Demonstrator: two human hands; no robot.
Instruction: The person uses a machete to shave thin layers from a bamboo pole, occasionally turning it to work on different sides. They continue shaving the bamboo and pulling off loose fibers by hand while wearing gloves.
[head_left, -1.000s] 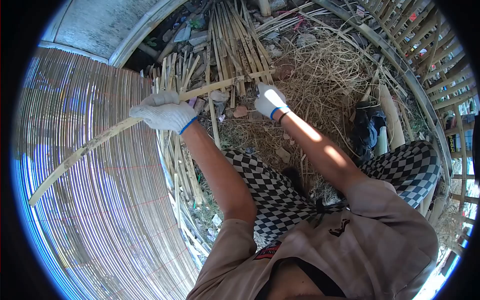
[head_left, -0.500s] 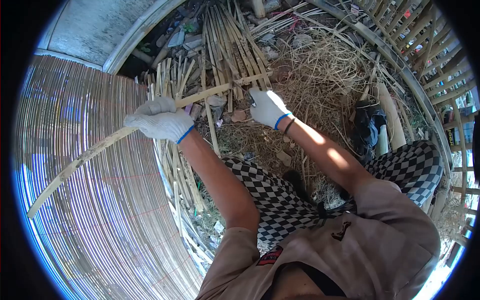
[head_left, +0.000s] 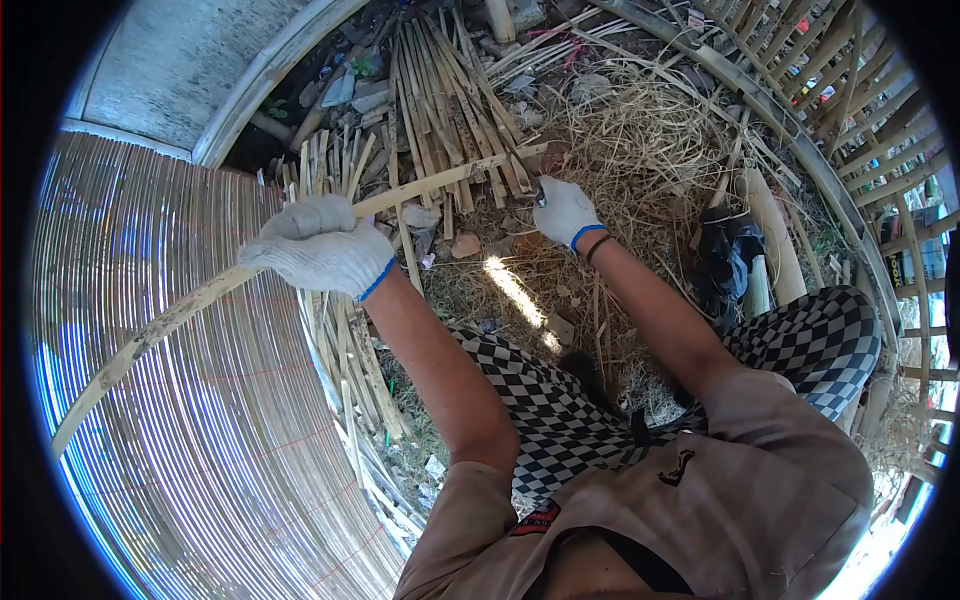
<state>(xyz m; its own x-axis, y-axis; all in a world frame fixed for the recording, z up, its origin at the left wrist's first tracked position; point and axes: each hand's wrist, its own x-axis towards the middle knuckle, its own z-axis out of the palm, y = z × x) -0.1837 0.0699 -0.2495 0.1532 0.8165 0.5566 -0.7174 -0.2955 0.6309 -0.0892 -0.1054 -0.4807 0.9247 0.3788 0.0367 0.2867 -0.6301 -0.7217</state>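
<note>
Slatted mat: outward of left hand. Strip bundle: beyond both hands. Bamboo strip: runs through closed left fist, toward right hand. Dark tool: pinched in right fingers, near strip. Apparent step: working strip. Next move calls for firm left grip, controlled tool angle.

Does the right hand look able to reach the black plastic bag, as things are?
Probably yes: only dry shavings seem to lie between the right hand and the black plastic bag, though something dark shows at its fingers.
</note>
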